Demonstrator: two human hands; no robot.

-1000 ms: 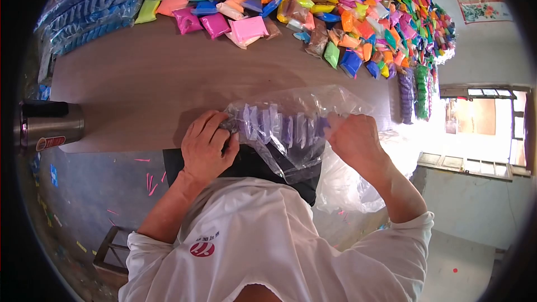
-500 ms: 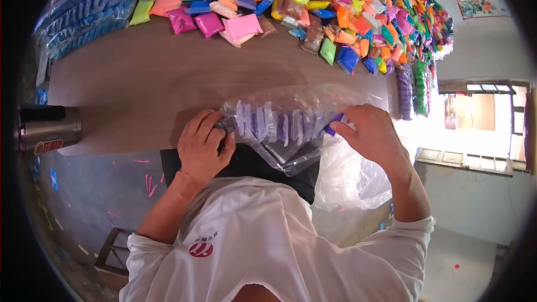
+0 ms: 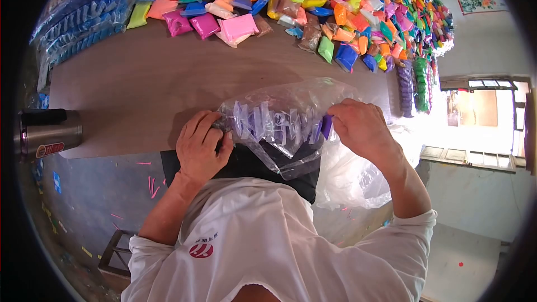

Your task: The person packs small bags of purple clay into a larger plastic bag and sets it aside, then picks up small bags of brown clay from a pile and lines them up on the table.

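Observation:
A clear plastic bag [image 3: 305, 92] lies across the table's front edge, its loose lower part hanging over my lap. Inside it a row of purple packets [image 3: 274, 126] stands on edge, side by side. My left hand [image 3: 201, 141] is closed on the bag's gathered left end, with the fingers bent around the crumpled plastic. At the opposite end, my right hand [image 3: 361, 126] pinches a darker purple packet [image 3: 326, 127] at the end of the row, thumb and fingertips right at its edge.
Heaped along the table's far side are many colourful packets [image 3: 240, 27]. Bagged blue rows [image 3: 92, 22] lie at the far left, purple and green bagged rows [image 3: 405, 89] at the right. A steel mug [image 3: 53, 133] stands at the left edge. More clear plastic [image 3: 358, 176] hangs below my right hand.
My right hand has moved slightly left with the purple packet, toward the row. The bag's plastic has shifted and billows higher over the packets. My left hand stays nearly in place.

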